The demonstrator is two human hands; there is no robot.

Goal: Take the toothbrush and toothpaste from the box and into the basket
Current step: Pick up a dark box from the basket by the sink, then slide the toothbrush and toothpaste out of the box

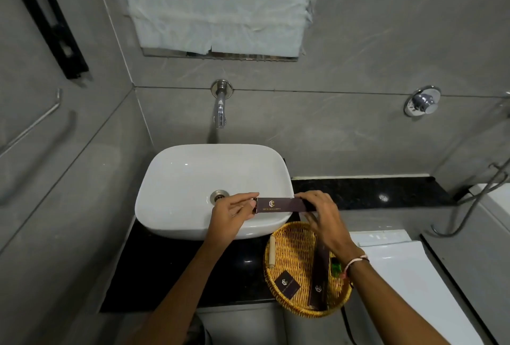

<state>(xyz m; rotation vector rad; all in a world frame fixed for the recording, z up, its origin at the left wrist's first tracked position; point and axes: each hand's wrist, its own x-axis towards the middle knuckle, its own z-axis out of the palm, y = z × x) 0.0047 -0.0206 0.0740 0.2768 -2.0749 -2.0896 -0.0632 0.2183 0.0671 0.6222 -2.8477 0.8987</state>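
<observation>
— Why do you hold the box flat over the sink?

— Your right hand grips one end to keep it steady. Your left hand pinches the other end, I think to pull the flap open.

— What does it look like?

— Long, thin and dark, with a gold mark. The toothbrush and toothpaste must be inside; I can't see them.

— And the basket?

— On the tabletop, just below, holding other small packs.
</observation>
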